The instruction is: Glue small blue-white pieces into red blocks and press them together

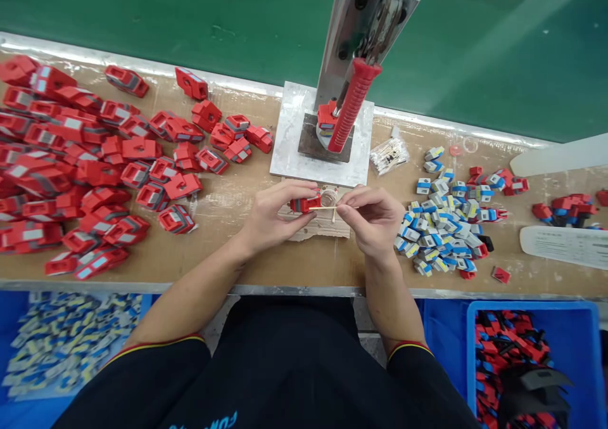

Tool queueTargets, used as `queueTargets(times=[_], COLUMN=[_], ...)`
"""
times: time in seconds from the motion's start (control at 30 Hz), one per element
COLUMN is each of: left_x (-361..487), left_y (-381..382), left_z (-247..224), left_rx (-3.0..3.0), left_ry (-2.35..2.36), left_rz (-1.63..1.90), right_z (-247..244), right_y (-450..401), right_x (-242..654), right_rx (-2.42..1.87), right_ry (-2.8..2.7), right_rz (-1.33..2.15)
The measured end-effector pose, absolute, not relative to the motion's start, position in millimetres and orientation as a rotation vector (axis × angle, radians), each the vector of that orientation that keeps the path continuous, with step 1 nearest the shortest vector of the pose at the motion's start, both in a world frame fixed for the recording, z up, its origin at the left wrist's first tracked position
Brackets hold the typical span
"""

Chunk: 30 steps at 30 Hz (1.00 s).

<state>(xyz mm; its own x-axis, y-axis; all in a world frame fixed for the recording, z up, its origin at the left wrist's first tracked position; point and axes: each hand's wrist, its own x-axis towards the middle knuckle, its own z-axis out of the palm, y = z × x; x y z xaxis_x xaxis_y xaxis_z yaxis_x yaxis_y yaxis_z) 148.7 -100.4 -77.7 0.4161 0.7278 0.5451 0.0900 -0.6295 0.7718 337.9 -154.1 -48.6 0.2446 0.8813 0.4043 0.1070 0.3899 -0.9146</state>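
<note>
My left hand [270, 217] pinches a small red plastic part [300, 205] between thumb and fingers, above a piece of cardboard [311, 231]. My right hand [377, 218] is closed on a thin stick, seemingly a cotton swab [323, 208], whose far end meets the red part. Just beyond the stick, between my hands, is a small round clear dish [329, 196]. A second short stick [333, 216] shows below the first one, near my right fingertips.
A hand press with a red lever [354, 106] stands on a metal plate [289, 144] ahead. Red shells [99, 172] are heaped left; white-and-blue parts [439, 220] lie right, near a bag of swabs [389, 155]. Blue bins [577, 327] flank me below the table edge.
</note>
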Motion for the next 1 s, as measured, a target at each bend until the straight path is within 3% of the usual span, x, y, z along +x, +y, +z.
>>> queueTargets(times=[0.37, 1.0], left_x=[147, 145], left_y=[-100, -99], left_z=[-79, -71], left_rx=[1.985, 2.033], left_ry=[0.713, 0.770], left_rz=[1.200, 1.166], right_z=[-52, -45], right_y=[-154, -154], right_x=[338, 360], right_rx=[-1.053, -1.151], right_ry=[-1.281, -1.354], right_rz=[0.742, 0.528])
